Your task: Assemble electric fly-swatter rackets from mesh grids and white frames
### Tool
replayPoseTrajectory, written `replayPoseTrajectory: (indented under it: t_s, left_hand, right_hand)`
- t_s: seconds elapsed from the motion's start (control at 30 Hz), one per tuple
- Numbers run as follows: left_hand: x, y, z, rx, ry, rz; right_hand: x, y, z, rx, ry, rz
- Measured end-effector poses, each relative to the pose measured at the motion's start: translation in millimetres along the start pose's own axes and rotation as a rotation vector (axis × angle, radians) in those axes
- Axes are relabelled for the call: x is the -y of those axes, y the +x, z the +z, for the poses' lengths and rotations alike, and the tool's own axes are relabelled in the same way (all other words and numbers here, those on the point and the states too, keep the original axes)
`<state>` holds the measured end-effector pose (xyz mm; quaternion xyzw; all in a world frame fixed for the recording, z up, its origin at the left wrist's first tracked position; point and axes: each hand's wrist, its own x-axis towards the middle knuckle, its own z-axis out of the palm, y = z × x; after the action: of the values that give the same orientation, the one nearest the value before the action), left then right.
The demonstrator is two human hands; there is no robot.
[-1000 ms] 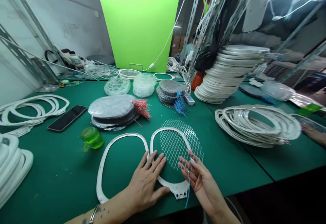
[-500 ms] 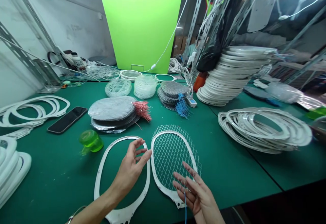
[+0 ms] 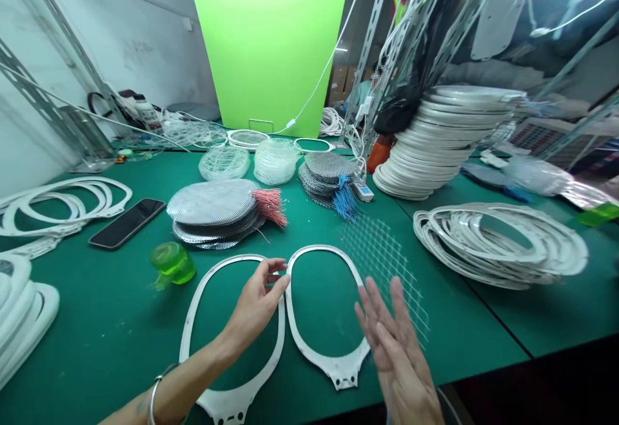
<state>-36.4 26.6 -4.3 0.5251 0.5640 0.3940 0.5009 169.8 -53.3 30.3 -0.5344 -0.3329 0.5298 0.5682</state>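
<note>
Two white oval frames, like racket heads, lie side by side on the green table. My left hand (image 3: 258,299) is above the left frame (image 3: 187,322), fingers bent and thumb apart. Its fingertips are at the near side of the right frame (image 3: 338,360); whether they touch it I cannot tell. On the right, my right hand (image 3: 399,347) has its fingers stretched out, beside the right frame's lower edge. A pale wire mesh sheet (image 3: 387,254), blurred, is just beyond those fingers, off the frame. Contact between hand and mesh is unclear.
Grey mesh stacks with red wires (image 3: 271,207) and blue wires (image 3: 344,202) lie ahead. A green tape roll (image 3: 174,262) and a phone (image 3: 127,224) are at left. White frames are piled at right (image 3: 503,244) and stacked tall behind (image 3: 425,148).
The mesh sheet has moved from over the right frame to its right side. My right hand has shifted right and up, fingers straighter. My left hand stays nearly in place.
</note>
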Motion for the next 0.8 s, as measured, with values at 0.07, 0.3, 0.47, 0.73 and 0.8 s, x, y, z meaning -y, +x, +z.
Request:
replayPoseTrajectory:
  t_s: [0.07,0.3,0.47,0.73,0.8]
  left_hand:
    - [0,7,-7,0.013,0.288,0.105]
    - [16,46,-2,-0.055,0.792,0.387]
    - [23,61,-3,-0.053,0.762,0.343]
    - [24,63,-5,-0.052,0.706,0.306]
    - [24,63,-5,-0.052,0.699,0.303]
  right_hand:
    - [2,-2,-7,0.019,-0.279,-0.181]
    - [-39,22,-12,0.432,-1.420,-0.863]
    - [-64,35,0,0.412,-1.667,-1.077]
    - [-69,40,5,0.278,-1.869,-1.263]
    - [-71,41,4,0.278,-1.878,-1.264]
